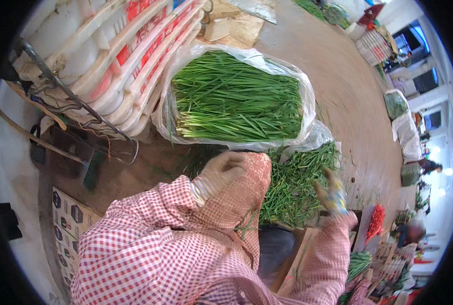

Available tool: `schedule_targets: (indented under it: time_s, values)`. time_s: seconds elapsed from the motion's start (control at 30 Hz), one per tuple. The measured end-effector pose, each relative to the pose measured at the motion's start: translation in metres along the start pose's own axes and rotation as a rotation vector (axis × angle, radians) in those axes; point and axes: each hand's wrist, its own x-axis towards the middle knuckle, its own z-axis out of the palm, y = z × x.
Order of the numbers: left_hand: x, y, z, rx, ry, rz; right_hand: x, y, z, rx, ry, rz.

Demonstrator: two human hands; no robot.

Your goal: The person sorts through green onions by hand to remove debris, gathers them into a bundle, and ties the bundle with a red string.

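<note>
My left hand (219, 178), in a pale work glove, is over my knee in checked cloth (249, 175). Its fingers are bent in together, and nothing shows in them. My right hand (332, 194), in a similar glove with a patterned cuff, is at the right edge of a loose heap of green leaves (292, 190). Its fingers are spread, with nothing seen between them. Beyond my knees, long green chives (236, 96) with pale stem ends lie in layers inside a clear plastic bag (310, 96).
Stacked white crates with red markings (130, 66) stand at the left, beside a metal frame (64, 86) and a green-bristled brush (92, 170). A wooden board (303, 254) and red bundles (375, 222) are at the right. Another person (412, 234) is farther off.
</note>
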Motion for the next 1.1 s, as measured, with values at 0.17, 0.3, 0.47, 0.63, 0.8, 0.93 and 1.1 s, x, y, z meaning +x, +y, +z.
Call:
schedule_targets:
  time_s: [0.17, 0.3, 0.47, 0.63, 0.8, 0.93, 1.1]
  values:
    - [0.004, 0.012, -0.062, -0.459, 0.559, -0.479, 0.141, -0.179, 0.098, -0.019, -0.186, -0.572]
    - [0.016, -0.006, -0.103, -0.799, 0.768, -0.457, 0.157, -0.222, 0.19, -0.499, -0.258, -0.637]
    - [0.061, -0.051, -0.149, -0.614, 0.366, 0.024, 0.165, -0.213, 0.212, -0.49, -0.422, -0.654]
    - [0.055, -0.049, -0.138, -1.324, 0.438, -0.054, 0.171, -0.2, 0.229, -0.409, -0.242, -0.685]
    - [0.043, -0.053, -0.148, -1.357, 0.357, -0.135, 0.185, -0.208, 0.21, -0.295, -0.488, -0.58]
    - [0.0, 0.003, -0.136, -1.001, 0.628, -0.414, 0.197, -0.194, 0.191, -0.071, -0.638, -0.541]
    - [-0.073, 0.002, -0.119, -0.221, 0.752, -0.427, 0.213, -0.18, 0.192, 0.092, -0.712, -0.544]
